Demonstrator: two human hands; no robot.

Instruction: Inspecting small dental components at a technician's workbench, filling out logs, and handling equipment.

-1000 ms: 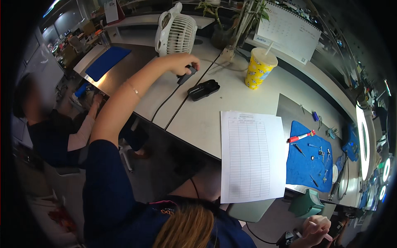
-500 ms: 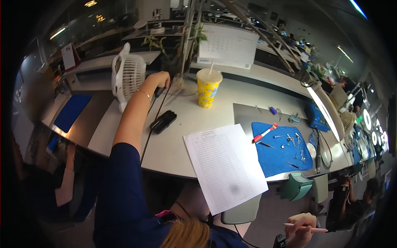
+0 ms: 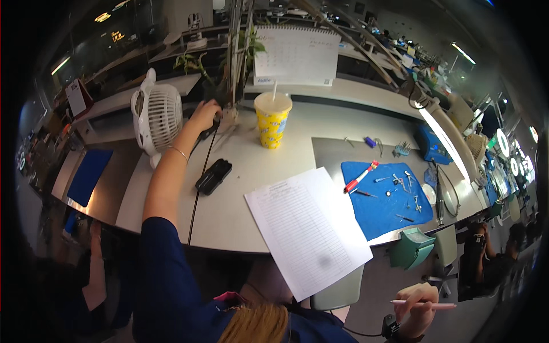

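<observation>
My left arm reaches across the bench to a spot between the white fan (image 3: 159, 117) and the lamp post. My left hand (image 3: 207, 116) has its fingers curled there. A dark object (image 3: 207, 132) shows just under it, too small to name, and what the fingers grip is hidden. Nearer me lies a black case (image 3: 214, 177). A pale pink pen (image 3: 437, 306) is held in my right hand (image 3: 416, 307), low at the right and off the bench. The printed sheet (image 3: 306, 234) with a ruled table overhangs the bench's front edge.
A yellow patterned cup (image 3: 273, 123) with lid and straw stands mid-bench, before a desk calendar (image 3: 294, 57). On the right, small metal tools and a red-and-white pen (image 3: 361, 177) lie on a blue cloth (image 3: 372, 220). A lit lamp (image 3: 443, 140) and blue box (image 3: 433, 144) are beyond.
The whole view has shifted, so the bench things sit slightly further left. My left hand stays by the same spot near the fan, and my right hand keeps the pen.
</observation>
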